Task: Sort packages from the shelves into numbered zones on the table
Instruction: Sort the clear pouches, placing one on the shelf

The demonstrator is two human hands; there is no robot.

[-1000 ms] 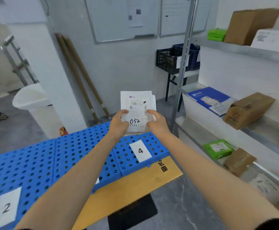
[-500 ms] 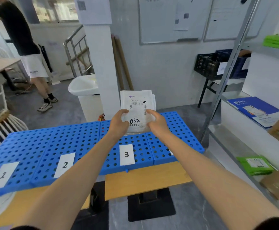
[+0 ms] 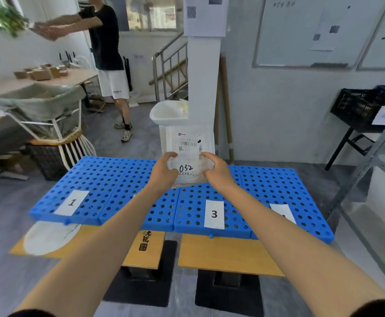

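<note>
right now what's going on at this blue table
A person holds a flat white plastic mailer, handwritten 032, upright in both hands, left hand and right hand, above the blue perforated table panels. Paper zone labels 1 and 3 lie on them. The mailer isn't set down yet.

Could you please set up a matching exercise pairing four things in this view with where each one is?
Things:
1. white package marked 032
2. label 1
3. label 3
4. black crate

Places:
A. left blue panel
B. stand at right
C. held in both hands
D. blue panel under the right forearm

Pairs: 1-C, 2-A, 3-D, 4-B
</note>
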